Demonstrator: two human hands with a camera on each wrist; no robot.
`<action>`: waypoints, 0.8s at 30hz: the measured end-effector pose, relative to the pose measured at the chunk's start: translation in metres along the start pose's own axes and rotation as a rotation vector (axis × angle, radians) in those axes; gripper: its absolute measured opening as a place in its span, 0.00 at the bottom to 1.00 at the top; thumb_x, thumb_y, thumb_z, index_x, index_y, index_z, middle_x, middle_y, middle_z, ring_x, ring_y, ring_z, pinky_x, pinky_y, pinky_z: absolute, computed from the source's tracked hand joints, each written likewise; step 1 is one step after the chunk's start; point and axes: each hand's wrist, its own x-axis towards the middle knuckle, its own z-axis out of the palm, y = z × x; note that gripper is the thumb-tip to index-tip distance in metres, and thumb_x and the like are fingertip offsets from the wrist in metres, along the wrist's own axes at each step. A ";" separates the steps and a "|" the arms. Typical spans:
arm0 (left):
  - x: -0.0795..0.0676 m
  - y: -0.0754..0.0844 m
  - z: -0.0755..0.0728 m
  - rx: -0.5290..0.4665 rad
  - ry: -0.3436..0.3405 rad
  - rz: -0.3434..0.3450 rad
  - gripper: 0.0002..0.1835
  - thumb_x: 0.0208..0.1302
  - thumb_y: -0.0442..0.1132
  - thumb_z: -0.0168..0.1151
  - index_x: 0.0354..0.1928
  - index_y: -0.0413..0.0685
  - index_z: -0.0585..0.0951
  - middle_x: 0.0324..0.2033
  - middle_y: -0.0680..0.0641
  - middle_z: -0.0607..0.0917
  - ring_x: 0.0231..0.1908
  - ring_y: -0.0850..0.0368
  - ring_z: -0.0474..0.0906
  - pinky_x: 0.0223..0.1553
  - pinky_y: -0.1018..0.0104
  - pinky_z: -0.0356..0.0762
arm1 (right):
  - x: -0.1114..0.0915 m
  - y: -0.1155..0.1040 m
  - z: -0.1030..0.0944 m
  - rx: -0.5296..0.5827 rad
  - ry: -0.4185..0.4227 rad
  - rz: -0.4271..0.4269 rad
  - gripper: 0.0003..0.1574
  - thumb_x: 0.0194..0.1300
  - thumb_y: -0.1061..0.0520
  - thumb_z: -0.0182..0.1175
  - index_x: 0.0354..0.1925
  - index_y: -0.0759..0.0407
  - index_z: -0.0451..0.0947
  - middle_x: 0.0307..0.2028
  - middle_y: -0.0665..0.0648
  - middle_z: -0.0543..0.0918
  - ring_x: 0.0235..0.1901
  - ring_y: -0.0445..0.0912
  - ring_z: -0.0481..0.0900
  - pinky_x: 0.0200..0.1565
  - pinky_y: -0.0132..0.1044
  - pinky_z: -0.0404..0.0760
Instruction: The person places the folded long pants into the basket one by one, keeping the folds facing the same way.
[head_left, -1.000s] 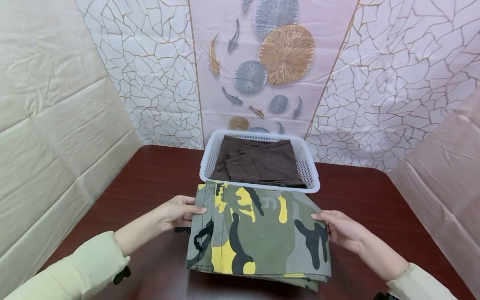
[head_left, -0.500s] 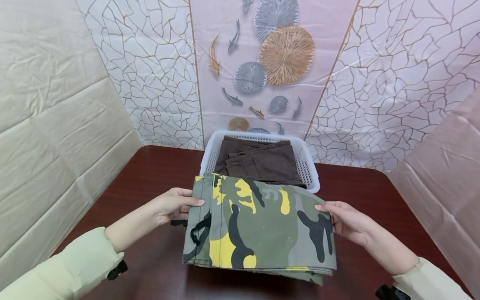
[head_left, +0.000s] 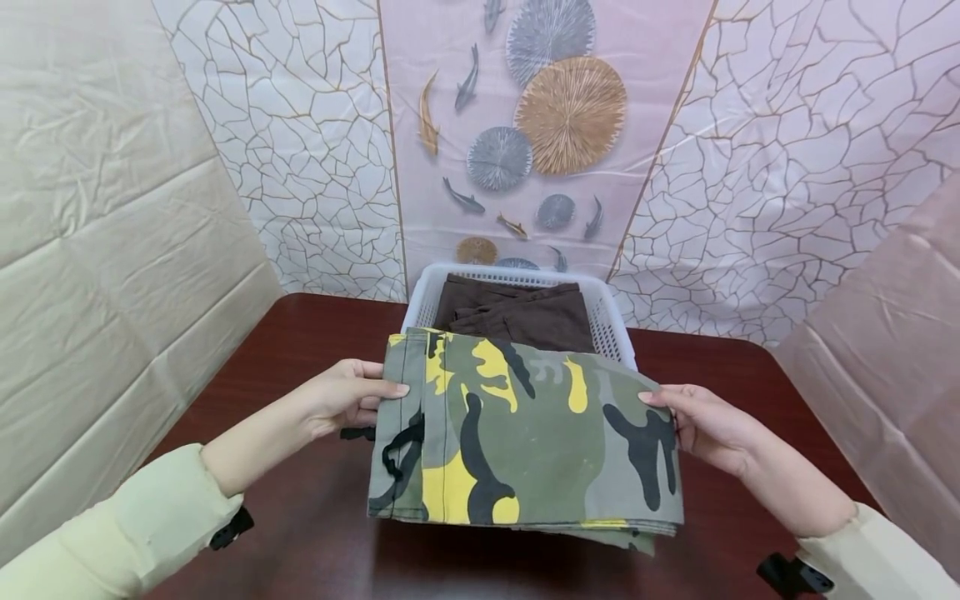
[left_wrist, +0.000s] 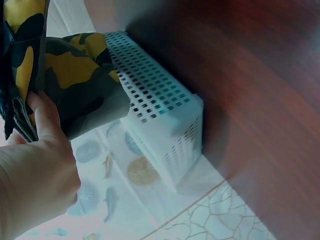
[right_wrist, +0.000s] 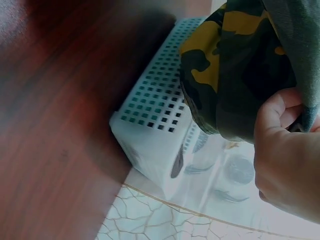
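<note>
A folded camouflage garment (head_left: 540, 442) in green, grey, black and yellow hangs above the table, between both hands. My left hand (head_left: 348, 398) pinches its left edge, thumb on top, close to a black cord (head_left: 401, 450). At the right edge my right hand (head_left: 708, 425) pinches it the same way. The far edge of the cloth overlaps the near side of a white plastic basket (head_left: 617, 325), hiding that rim in the head view. Inside the basket lies folded dark brown clothing (head_left: 525, 315). The wrist views show the garment's folded layers (left_wrist: 82, 85) beside the perforated basket wall (right_wrist: 155, 95).
The dark red-brown table (head_left: 300, 500) extends around the basket on both sides. Behind it hangs a patterned cloth backdrop (head_left: 525, 167) with fish and round motifs. Pale fabric walls (head_left: 112, 250) enclose the left and right sides.
Both hands have carried the camouflage garment forward and up, toward the basket. It now covers the basket's near rim and part of the brown clothing. The basket stays in place.
</note>
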 end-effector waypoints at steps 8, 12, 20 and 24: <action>-0.001 0.012 0.001 0.057 0.077 0.016 0.25 0.60 0.32 0.61 0.59 0.30 0.70 0.26 0.54 0.87 0.29 0.64 0.85 0.37 0.67 0.83 | -0.002 -0.010 -0.002 -0.032 0.099 0.007 0.20 0.72 0.58 0.48 0.33 0.46 0.86 0.30 0.46 0.88 0.32 0.38 0.86 0.41 0.30 0.82; -0.001 0.016 0.003 0.055 0.095 0.015 0.26 0.60 0.32 0.61 0.60 0.30 0.70 0.25 0.55 0.87 0.28 0.65 0.85 0.37 0.68 0.83 | -0.002 -0.014 -0.003 -0.032 0.101 -0.005 0.21 0.71 0.59 0.47 0.32 0.47 0.86 0.28 0.46 0.88 0.31 0.38 0.86 0.39 0.30 0.82; -0.006 0.035 0.005 0.055 0.089 0.031 0.26 0.60 0.30 0.60 0.60 0.31 0.69 0.25 0.55 0.87 0.28 0.64 0.85 0.35 0.69 0.83 | -0.005 -0.031 -0.003 -0.076 0.153 -0.018 0.21 0.71 0.60 0.48 0.30 0.49 0.86 0.27 0.46 0.88 0.29 0.38 0.86 0.38 0.30 0.82; -0.008 0.044 0.006 0.036 0.073 0.035 0.24 0.60 0.29 0.60 0.59 0.32 0.69 0.26 0.54 0.87 0.28 0.64 0.85 0.36 0.68 0.83 | -0.004 -0.041 -0.002 -0.102 0.209 -0.027 0.19 0.70 0.60 0.49 0.29 0.49 0.86 0.26 0.46 0.87 0.27 0.38 0.85 0.37 0.30 0.82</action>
